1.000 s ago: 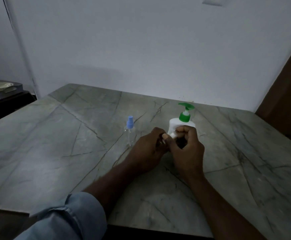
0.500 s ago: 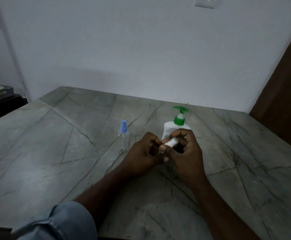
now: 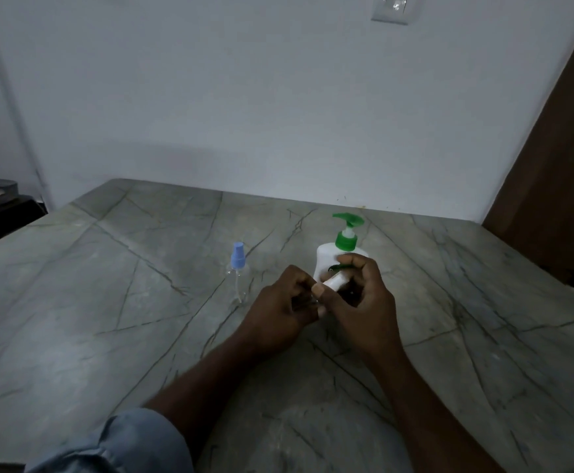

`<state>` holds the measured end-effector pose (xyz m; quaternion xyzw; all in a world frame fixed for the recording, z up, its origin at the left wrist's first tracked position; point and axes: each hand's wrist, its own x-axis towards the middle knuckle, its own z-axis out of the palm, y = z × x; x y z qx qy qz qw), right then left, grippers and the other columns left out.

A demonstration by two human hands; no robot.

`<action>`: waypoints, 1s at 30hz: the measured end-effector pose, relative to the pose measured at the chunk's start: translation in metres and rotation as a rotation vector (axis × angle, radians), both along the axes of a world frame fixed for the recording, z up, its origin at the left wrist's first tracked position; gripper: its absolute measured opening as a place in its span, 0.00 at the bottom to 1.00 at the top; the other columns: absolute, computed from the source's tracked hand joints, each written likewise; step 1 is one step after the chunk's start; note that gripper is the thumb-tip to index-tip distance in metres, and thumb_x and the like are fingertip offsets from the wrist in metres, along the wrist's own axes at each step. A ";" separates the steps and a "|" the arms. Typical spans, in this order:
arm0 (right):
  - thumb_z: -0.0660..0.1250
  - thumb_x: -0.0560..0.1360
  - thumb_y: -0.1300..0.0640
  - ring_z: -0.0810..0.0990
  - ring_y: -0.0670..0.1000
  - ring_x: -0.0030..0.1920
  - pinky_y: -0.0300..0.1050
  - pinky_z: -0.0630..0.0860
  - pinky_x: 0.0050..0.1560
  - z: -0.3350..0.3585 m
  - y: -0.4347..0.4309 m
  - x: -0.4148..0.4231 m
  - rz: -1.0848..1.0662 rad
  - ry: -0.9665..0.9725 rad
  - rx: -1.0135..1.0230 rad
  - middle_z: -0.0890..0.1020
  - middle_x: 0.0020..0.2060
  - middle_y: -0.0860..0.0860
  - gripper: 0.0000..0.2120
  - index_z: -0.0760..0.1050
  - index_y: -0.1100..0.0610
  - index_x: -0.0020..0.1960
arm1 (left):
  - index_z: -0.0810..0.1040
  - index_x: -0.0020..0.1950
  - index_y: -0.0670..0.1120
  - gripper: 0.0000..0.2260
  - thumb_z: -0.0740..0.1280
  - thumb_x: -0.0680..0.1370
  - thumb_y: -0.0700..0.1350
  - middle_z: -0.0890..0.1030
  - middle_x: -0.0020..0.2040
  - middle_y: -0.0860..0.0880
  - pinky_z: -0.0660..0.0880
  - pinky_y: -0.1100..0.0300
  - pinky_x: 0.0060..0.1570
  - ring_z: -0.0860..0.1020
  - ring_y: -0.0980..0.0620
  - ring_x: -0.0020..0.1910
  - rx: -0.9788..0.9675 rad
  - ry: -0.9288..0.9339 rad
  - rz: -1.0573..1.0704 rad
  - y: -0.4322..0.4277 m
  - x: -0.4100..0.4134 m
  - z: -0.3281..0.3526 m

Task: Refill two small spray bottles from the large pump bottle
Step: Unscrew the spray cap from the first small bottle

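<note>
Grey marble counter (image 3: 108, 302) lies before us: our left hand (image 3: 285, 302) and right hand (image 3: 364, 302) pinch the white-capped spray bottle (image 3: 335, 280), tilted toward far-right, just near of the pump bottle (image 3: 326, 257); blue-capped bottle (image 3: 237, 268) stands left.

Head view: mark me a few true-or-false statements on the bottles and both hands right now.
1. The blue-capped spray bottle stands upright on the table, touched by neither hand. True.
2. The pump bottle lies on its side. False: it stands upright behind the hands.
3. The right hand pinches a small white piece. True.
4. The left hand lies flat on the table. False: its fingers are curled, close against the right hand; what they hold is hidden.
</note>
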<state>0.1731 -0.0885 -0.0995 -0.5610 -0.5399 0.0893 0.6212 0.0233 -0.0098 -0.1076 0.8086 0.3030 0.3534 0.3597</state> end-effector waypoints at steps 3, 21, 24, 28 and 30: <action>0.80 0.68 0.47 0.83 0.38 0.51 0.31 0.79 0.47 -0.001 -0.001 -0.002 -0.111 -0.080 0.007 0.83 0.50 0.40 0.21 0.76 0.46 0.57 | 0.72 0.57 0.51 0.14 0.74 0.77 0.46 0.79 0.47 0.61 0.72 0.78 0.43 0.76 0.75 0.48 0.017 -0.004 -0.007 0.000 0.000 -0.001; 0.79 0.70 0.50 0.83 0.39 0.50 0.31 0.79 0.46 0.002 -0.002 0.002 -0.044 -0.029 0.015 0.83 0.48 0.40 0.20 0.75 0.48 0.57 | 0.72 0.60 0.51 0.15 0.74 0.77 0.51 0.80 0.48 0.58 0.73 0.68 0.42 0.79 0.66 0.47 0.007 0.063 -0.016 0.000 0.002 0.003; 0.78 0.70 0.49 0.83 0.38 0.48 0.31 0.79 0.45 0.000 -0.001 0.004 -0.115 -0.092 0.009 0.83 0.46 0.39 0.15 0.76 0.47 0.53 | 0.72 0.59 0.52 0.15 0.74 0.77 0.51 0.80 0.47 0.58 0.74 0.68 0.43 0.78 0.68 0.47 0.005 0.066 -0.021 0.000 0.003 0.001; 0.77 0.69 0.53 0.84 0.42 0.54 0.38 0.82 0.50 0.002 -0.004 0.006 0.015 -0.049 0.023 0.83 0.53 0.39 0.21 0.74 0.47 0.59 | 0.72 0.58 0.52 0.15 0.74 0.77 0.49 0.80 0.47 0.58 0.73 0.73 0.41 0.77 0.70 0.49 0.010 0.047 -0.020 0.001 0.002 0.001; 0.76 0.68 0.46 0.84 0.42 0.54 0.37 0.82 0.50 0.003 -0.005 0.005 0.015 -0.045 0.023 0.84 0.53 0.41 0.24 0.74 0.49 0.61 | 0.72 0.58 0.53 0.15 0.74 0.77 0.50 0.79 0.47 0.61 0.72 0.74 0.39 0.76 0.73 0.47 0.010 0.059 -0.019 0.000 0.002 0.002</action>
